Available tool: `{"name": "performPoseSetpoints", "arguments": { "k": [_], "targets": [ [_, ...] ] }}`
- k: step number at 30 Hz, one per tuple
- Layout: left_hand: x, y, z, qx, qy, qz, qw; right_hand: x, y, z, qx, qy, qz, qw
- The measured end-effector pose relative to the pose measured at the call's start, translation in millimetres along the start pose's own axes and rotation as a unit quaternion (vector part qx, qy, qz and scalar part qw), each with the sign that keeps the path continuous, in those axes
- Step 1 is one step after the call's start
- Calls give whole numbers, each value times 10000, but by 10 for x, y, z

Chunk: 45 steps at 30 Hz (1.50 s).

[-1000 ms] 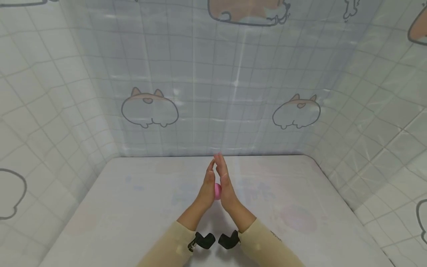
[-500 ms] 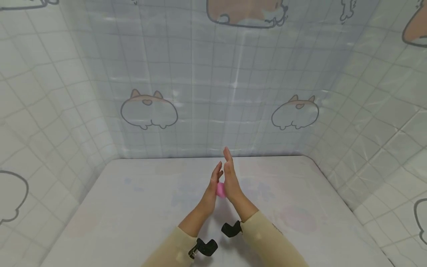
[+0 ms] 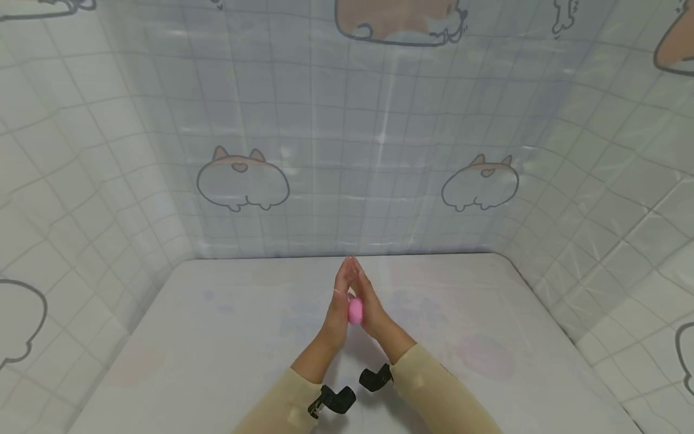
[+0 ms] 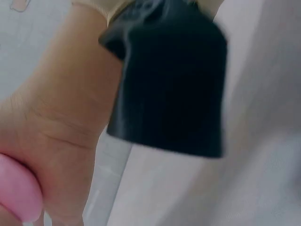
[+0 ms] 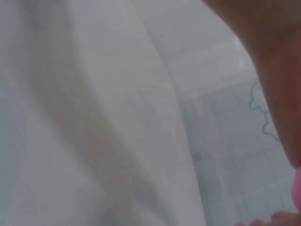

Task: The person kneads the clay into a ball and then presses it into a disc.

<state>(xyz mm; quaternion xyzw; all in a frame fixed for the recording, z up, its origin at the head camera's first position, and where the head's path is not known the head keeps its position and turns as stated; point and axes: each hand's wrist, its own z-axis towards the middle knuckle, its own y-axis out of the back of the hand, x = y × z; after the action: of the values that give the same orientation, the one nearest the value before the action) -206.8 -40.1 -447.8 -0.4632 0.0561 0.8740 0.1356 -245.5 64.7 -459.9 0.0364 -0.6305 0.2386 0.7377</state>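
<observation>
1. Head view: A pink lump (image 3: 355, 311) sits pressed between the palms of the left hand (image 3: 336, 308) and right hand (image 3: 373, 308), wristward of straight fingers whose tips appear to meet. It looks longer along the palms; neither hand is nearer.
2. Left wrist: The lump, cropped at left, touches the palm; fingers are mostly cut off.
3. Right wrist: Only a pink sliver shows; finger pose cannot be told.

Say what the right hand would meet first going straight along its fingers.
Probably the left hand: in the head view, the right hand slants inward toward it, though whether they touch is unclear.
</observation>
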Motion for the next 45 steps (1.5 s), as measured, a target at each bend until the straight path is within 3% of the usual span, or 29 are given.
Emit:
{"name": "performPoseSetpoints", "arguments": {
  "k": [4, 8, 12, 15, 24, 29, 38, 45],
  "targets": [
    [25, 22, -1, -330, -237, 652, 9970, -16, -94, -65, 231, -236, 563, 9979],
    [41, 90, 44, -635, -387, 1422, 9870, 47, -195, -156, 622, -40, 611, 9962],
    [67, 165, 90, -900, -95, 1859, 9784, 103, -269, -217, 745, 259, 508, 9956],
    [79, 200, 106, -936, 180, 1871, 9777, 127, -289, -250, 662, 448, 247, 9965],
    [241, 200, 64, -544, 924, 2024, 9734, 259, -214, -229, 151, 1068, -252, 9938],
    [297, 165, 6, -253, 1214, 1872, 9745, 364, -145, -178, 6, 1081, -406, 9933],
    [328, 47, -78, 619, 1189, 1171, 9840, 374, 47, -41, -466, 801, -1214, 9883],
    [299, 19, -73, 703, 1303, 307, 9885, 273, 119, 32, -551, 747, -1828, 9788]
  ]
}}
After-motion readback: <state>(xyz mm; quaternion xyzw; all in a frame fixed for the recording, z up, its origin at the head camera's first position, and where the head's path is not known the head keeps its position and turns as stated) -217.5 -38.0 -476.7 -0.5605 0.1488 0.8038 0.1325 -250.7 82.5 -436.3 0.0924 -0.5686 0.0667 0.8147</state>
